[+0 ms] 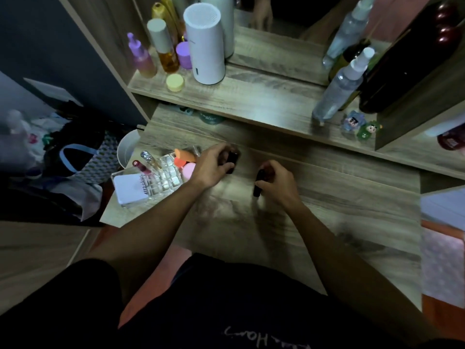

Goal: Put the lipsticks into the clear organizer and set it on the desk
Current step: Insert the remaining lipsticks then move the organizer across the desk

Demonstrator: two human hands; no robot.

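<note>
The clear organizer (164, 178) sits at the desk's left edge, with two lip-product tubes (144, 165) standing tilted in its slots and a white card (132, 188) at its near end. Just right of the organizer, my left hand (214, 165) is closed around a dark lipstick (231, 158). My right hand (275, 182) hovers over the middle of the desk (327, 197) and grips a second dark lipstick (258, 183), which points down and toward me.
Orange and pink makeup sponges (183, 161) lie against the organizer's far side. The raised shelf behind holds a white cylinder (205, 44), several bottles (163, 46), a spray bottle (339, 89) and small figurines (359, 125). Bags (73, 159) crowd the floor at left.
</note>
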